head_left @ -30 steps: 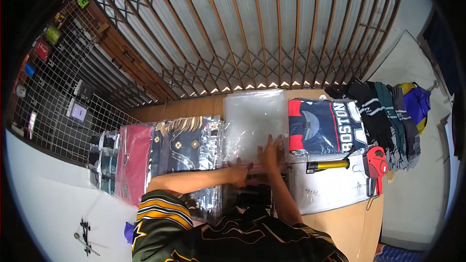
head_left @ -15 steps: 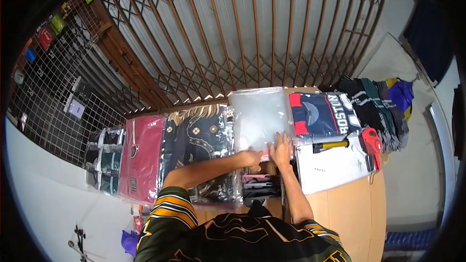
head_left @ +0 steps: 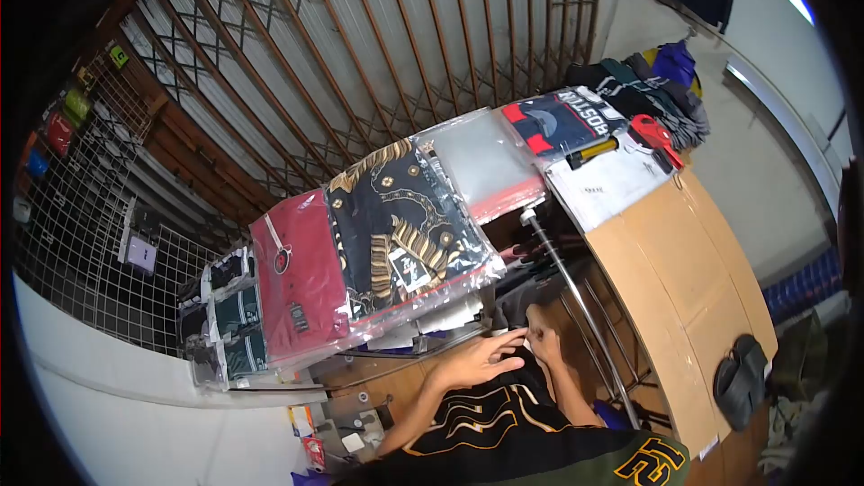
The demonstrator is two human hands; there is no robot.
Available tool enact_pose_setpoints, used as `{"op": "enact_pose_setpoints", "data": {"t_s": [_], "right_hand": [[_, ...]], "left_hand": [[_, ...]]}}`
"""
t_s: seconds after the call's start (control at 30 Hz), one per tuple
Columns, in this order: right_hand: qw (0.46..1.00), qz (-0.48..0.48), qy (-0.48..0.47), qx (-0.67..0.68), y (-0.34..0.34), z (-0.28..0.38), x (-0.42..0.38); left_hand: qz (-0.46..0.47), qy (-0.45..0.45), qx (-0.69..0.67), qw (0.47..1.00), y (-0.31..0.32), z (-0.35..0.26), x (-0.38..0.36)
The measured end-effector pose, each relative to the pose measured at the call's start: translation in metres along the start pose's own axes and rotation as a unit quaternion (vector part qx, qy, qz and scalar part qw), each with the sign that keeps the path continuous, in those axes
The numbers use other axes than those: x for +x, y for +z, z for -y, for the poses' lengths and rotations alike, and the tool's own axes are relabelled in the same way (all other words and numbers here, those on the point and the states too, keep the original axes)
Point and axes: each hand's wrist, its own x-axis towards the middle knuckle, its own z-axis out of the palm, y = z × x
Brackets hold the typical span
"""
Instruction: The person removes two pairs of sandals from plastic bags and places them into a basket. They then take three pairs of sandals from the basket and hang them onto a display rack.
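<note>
Low in the gap in front of the table, my left hand (head_left: pixel 481 362) is stretched flat with its fingers apart, pointing right. Its fingertips meet my right hand (head_left: pixel 544 342), whose fingers are bent and pressed together. A small pale spot shows between the hands; what it is I cannot make out. Dark grey cloth (head_left: pixel 517 302) lies just beyond them. Farther up, a stack of clear plastic bags (head_left: pixel 490 162) with a reddish edge rests on the table. Left of it lie a bagged black and gold patterned shirt (head_left: pixel 396 225) and a bagged maroon shirt (head_left: pixel 304 265).
A metal rail (head_left: pixel 576 288) runs close right of my hands, beside a cardboard-covered surface (head_left: pixel 684 279). On the right are a bagged navy BOSTON shirt (head_left: pixel 562 121), a red tape dispenser (head_left: pixel 650 132) and black slippers (head_left: pixel 741 382). A folding metal gate (head_left: pixel 378 45) stands behind.
Both hands have left the clear plastic bags and come down close to my body, below the table edge. The view has turned, so the table now slants and the rail and slippers show.
</note>
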Motion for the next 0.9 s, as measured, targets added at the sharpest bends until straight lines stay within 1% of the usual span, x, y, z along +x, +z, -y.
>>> {"op": "enact_pose_setpoints", "data": {"t_s": [0.03,0.07,0.13,0.2,0.23,0.27,0.33,0.37,0.4,0.43,0.5,0.53,0.57,0.6,0.63,0.67,0.7,0.77,0.8,0.9], "right_hand": [[0.999,-0.010,0.031,0.002,0.001,-0.022,-0.021],[0.998,-0.021,0.062,0.005,0.002,-0.044,-0.041],[0.992,-0.058,0.112,-0.001,0.009,-0.109,-0.069],[0.953,-0.070,0.273,0.111,-0.001,-0.137,-0.101],[0.919,-0.076,0.348,0.170,-0.006,-0.153,-0.118],[0.901,-0.088,0.375,0.200,-0.010,-0.170,-0.137],[0.859,-0.114,0.425,0.263,-0.014,-0.217,-0.174],[0.844,-0.127,0.442,0.275,-0.021,-0.224,-0.196],[0.828,-0.141,0.459,0.288,-0.029,-0.230,-0.221],[0.811,-0.155,0.476,0.302,-0.037,-0.237,-0.245],[0.786,-0.182,0.462,0.367,-0.042,-0.274,-0.291],[0.772,-0.198,0.454,0.398,-0.044,-0.294,-0.318],[0.758,-0.225,0.456,0.407,-0.052,-0.295,-0.348],[0.744,-0.252,0.459,0.415,-0.059,-0.296,-0.376],[0.730,-0.277,0.461,0.421,-0.064,-0.300,-0.406],[0.721,-0.282,0.475,0.418,-0.073,-0.304,-0.435],[0.707,-0.282,0.483,0.434,-0.075,-0.318,-0.468],[0.681,-0.280,0.492,0.465,-0.071,-0.364,-0.529],[0.637,-0.352,0.512,0.456,-0.081,-0.353,-0.555],[0.592,-0.398,0.482,0.510,-0.092,-0.382,-0.639]], "left_hand": [[-0.028,-0.026,-0.073,0.997,0.018,0.027,-0.014],[-0.052,-0.060,-0.067,0.995,0.033,0.049,-0.029],[-0.095,-0.127,-0.053,0.986,0.058,0.086,-0.054],[-0.054,-0.152,0.017,0.987,0.075,0.119,-0.071],[-0.031,-0.162,0.054,0.985,0.082,0.130,-0.076],[-0.007,-0.175,0.057,0.983,0.090,0.140,-0.079],[0.043,-0.174,0.181,0.967,0.100,0.136,-0.078],[0.069,-0.168,0.243,0.953,0.105,0.132,-0.074],[0.096,-0.186,0.269,0.940,0.111,0.124,-0.068],[0.121,-0.182,0.315,0.924,0.118,0.116,-0.059],[0.165,-0.168,0.357,0.904,0.136,0.088,-0.040],[0.148,-0.103,0.391,0.902,0.147,0.102,-0.031],[0.131,-0.038,0.419,0.897,0.161,0.116,-0.021],[0.143,-0.033,0.436,0.888,0.178,0.102,-0.011],[0.130,-0.004,0.437,0.890,0.197,0.102,-0.002],[0.140,-0.007,0.445,0.884,0.219,0.101,0.006],[0.149,-0.010,0.454,0.879,0.245,0.084,0.014],[0.174,0.004,0.433,0.885,0.308,0.039,0.018],[0.186,0.009,0.424,0.886,0.338,0.026,0.016],[0.239,0.100,0.332,0.907,0.435,0.043,0.012]]}}
